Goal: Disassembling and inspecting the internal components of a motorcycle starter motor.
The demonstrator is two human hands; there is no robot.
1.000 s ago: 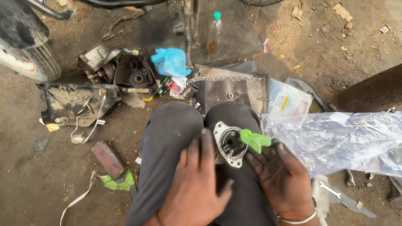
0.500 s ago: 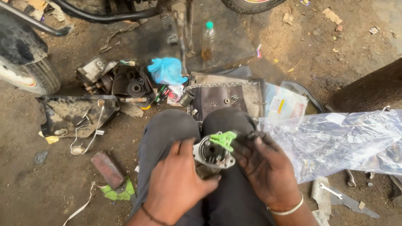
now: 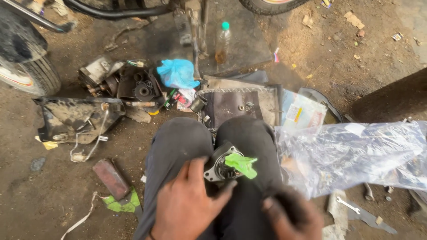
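Metal motor part with a green plastic piece on the lap

The left hand [image 3: 189, 209] clamps the round, greasy grey motor housing [image 3: 221, 163]; a bright green plastic piece [image 3: 242, 164] lies on it; the blurred right hand [image 3: 291, 218] hangs apart, empty.

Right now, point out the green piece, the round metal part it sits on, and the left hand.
green piece [image 3: 241, 164], head view, middle of the green flap.
round metal part [image 3: 219, 166], head view, dark housing rim.
left hand [image 3: 189, 206], head view, back of hand.

Head-worn camera, looking steeply down

The single view faces down and forward over the person's dark-trousered knees [image 3: 213, 146], close to the lap, taking in the oily dirt ground [image 3: 338, 58] ahead and the black motorcycle tyre [image 3: 31, 73] at upper left.
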